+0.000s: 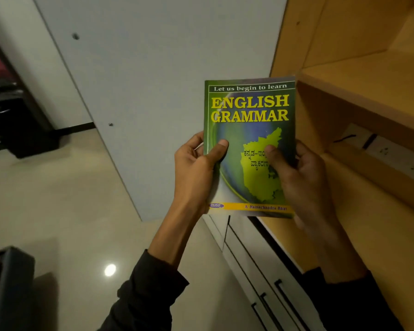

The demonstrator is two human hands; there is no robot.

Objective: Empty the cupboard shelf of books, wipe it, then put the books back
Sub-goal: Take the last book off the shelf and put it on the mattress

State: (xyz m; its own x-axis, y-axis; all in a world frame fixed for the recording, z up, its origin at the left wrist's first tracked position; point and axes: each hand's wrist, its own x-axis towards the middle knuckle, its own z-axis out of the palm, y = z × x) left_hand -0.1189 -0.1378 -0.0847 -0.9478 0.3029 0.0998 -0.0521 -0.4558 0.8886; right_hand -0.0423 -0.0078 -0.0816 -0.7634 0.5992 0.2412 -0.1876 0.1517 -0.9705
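Pale wood shelves (368,75) fill the right, glossy cream floor (58,199) the left. Both hands, left (196,168) and right (301,177), grip a smooth green paperback book (249,111) upright beside the shelves.

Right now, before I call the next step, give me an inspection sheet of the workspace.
Surface: wooden cupboard shelf at right, its visible part bare.
Job's things: green English Grammar book, upright, cover facing the camera, in front of the shelf edge; no cloth seen.
Clutter: nothing seen.
Grips: left hand and right hand both hold the book, thumbs on the cover.
Cables: thin dark cable by a white socket strip under the shelf.
Surroundings: open white door, glossy floor, drawers below.
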